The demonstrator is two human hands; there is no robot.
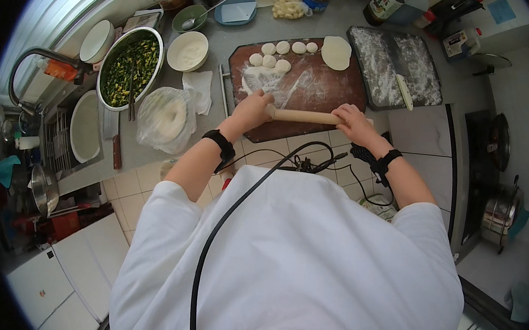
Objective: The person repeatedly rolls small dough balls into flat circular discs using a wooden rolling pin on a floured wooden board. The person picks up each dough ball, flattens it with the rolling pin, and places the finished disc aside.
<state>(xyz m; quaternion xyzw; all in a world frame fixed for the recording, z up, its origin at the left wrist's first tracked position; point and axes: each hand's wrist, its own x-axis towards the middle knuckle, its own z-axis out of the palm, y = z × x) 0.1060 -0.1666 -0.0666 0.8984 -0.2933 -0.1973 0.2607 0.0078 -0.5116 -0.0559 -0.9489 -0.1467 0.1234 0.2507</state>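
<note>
Both of my hands hold a wooden rolling pin [305, 117] level across the near part of a reddish-brown board [343, 89]. My left hand [252, 109] grips its left end, and my right hand [355, 123] is closed around the right end. Flour [256, 80] is smeared over the board's left and middle. Several small dough balls [283, 47] sit in two rows toward the far edge. One flat, rolled-out dough round [336, 53] lies at the far right corner. Whether any dough is under the pin, I cannot tell.
Right of the board, a floured dark tray [367, 70] carries a knife with a pale handle [404, 92]. To the left stand a steel bowl of chopped green and yellow filling [130, 68], a flour bowl [187, 51] and plastic-covered dough [167, 118]. A cleaver [116, 143] lies near the sink.
</note>
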